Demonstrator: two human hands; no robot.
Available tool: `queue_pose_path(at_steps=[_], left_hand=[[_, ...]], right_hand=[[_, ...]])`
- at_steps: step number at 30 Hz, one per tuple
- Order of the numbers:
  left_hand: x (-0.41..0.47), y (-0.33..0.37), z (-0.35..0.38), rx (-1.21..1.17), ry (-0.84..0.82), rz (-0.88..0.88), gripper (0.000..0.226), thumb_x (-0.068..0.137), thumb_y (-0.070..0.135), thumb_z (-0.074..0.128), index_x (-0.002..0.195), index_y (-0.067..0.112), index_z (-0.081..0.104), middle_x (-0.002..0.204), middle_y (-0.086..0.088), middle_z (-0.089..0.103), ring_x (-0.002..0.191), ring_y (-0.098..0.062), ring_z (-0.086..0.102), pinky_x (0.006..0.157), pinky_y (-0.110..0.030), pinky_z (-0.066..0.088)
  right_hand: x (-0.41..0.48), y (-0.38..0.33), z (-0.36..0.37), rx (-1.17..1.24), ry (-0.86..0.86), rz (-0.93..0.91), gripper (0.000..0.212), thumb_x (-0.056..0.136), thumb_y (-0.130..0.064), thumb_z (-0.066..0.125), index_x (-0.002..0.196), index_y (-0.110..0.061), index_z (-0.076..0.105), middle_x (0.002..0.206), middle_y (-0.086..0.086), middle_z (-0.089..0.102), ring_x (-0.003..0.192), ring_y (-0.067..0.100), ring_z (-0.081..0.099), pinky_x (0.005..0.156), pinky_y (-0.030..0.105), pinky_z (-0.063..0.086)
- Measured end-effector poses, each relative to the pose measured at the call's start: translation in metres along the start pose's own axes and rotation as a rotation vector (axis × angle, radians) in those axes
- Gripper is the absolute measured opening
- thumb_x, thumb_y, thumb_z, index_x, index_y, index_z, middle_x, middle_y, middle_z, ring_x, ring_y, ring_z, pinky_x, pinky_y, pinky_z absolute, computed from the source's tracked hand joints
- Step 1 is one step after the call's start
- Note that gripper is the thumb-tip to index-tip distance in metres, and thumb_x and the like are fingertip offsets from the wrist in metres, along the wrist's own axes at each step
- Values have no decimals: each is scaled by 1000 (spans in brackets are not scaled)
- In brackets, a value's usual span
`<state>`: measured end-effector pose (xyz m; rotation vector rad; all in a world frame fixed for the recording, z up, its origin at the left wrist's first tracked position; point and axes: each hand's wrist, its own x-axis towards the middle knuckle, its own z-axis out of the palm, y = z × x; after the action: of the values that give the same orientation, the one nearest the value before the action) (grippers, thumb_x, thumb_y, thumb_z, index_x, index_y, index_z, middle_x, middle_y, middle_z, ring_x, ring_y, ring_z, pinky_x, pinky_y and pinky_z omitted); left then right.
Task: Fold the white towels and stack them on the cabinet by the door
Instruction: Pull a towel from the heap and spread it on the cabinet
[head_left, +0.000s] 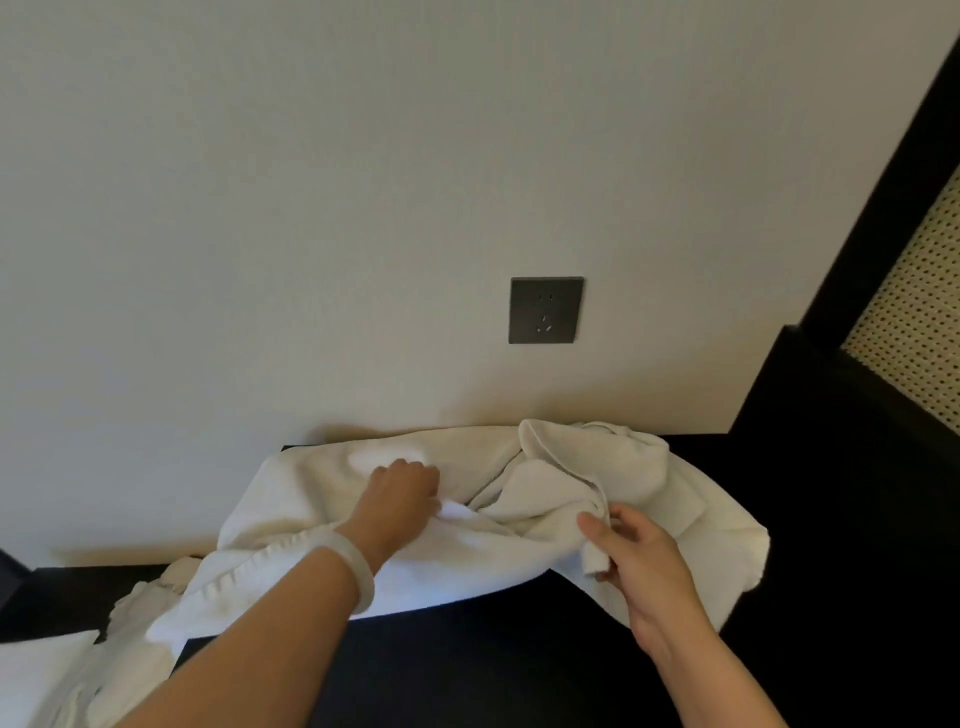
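In the head view, a white towel (519, 499) is lying crumpled on the black cabinet (467, 649), bunched against the far wall, with its left end trailing off the cabinet's near left edge.

The left hand (400, 499) is reaching in from the near left, forearm stretched out over the trailing end and back of the hand facing up. Its fingers are curling down into the middle of the cloth and gripping a fold; the fingertips themselves are hidden in the towel. A pale bracelet (353, 566) is sitting on that wrist.

The right hand (639, 561) is coming in from the near right, wrist bent inward. Its thumb is pointing left and it is pinching a rolled edge of the towel between thumb and fingers.

A dark wall socket (545, 310) is showing on the wall above the towel. At the far right a dark frame is holding a woven cane panel (914, 322), and more white cloth (36, 670) is lying at the near left corner.
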<state>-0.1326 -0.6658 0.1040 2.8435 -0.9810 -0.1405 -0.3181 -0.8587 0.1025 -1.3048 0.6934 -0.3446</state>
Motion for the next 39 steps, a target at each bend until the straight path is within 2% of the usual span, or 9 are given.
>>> queue_pose_path(at_steps=[6,9,12,16,20,23,28,32,39], left_hand=[[16,11,-164,-606,414,-43,19,96,14,57,78,16,53,66,-8,66,51,-18,63,53,-23,43],[4,21,-236,-713,581,25,13,92,15,63,80,13,60,58,-7,65,42,-14,54,48,-22,41],[-7,22,-242,-752,410,31,15,88,14,70,75,7,67,51,-9,59,41,-17,50,47,-21,40],[-18,10,-191,-649,178,-165,27,91,19,68,69,3,65,38,0,49,35,-13,42,50,-23,37],[-37,23,-210,-1128,364,-129,32,93,10,64,64,2,55,46,-4,42,36,-12,34,44,-22,31],[-60,63,-232,-1299,438,18,25,91,7,65,68,2,60,49,-4,45,39,-11,37,40,-17,32],[-84,102,-137,-1395,59,-122,13,89,6,68,80,-2,69,63,-15,62,57,-22,57,63,-33,52],[-103,107,-63,-1568,-53,-314,6,89,-3,66,90,-8,64,71,-17,69,62,-23,68,60,-27,55],[-136,133,-24,-1533,-291,-279,13,94,5,62,94,-6,69,81,-23,73,62,-19,66,61,-25,56]], right_hand=[[27,-114,27,-97,-26,-318,10,94,-24,67,85,-26,73,91,5,75,90,28,71,81,47,58],[35,-171,42,-87,13,-457,11,94,-16,66,85,-20,70,85,4,72,72,17,63,56,28,50],[37,-183,38,-113,21,-403,7,95,-7,63,90,-9,69,81,7,65,60,13,53,46,17,42],[23,-173,18,-74,139,-364,17,95,-9,62,80,-15,67,79,5,63,63,16,51,56,25,42],[-9,-218,13,25,253,-518,20,95,-13,61,77,-18,67,78,6,63,77,22,56,64,30,45],[-44,-230,31,-98,116,-579,18,94,-17,65,77,-20,69,74,0,67,68,12,58,59,23,46],[-68,-138,51,-299,-242,-309,10,94,-19,67,92,-19,77,84,2,76,78,13,71,68,24,56],[-68,-68,32,-298,-196,-147,21,91,-5,66,106,-17,75,95,2,76,91,15,72,84,33,59],[-95,-12,-2,-230,18,-130,8,85,-4,73,85,-11,71,80,6,74,79,20,71,66,23,54]])
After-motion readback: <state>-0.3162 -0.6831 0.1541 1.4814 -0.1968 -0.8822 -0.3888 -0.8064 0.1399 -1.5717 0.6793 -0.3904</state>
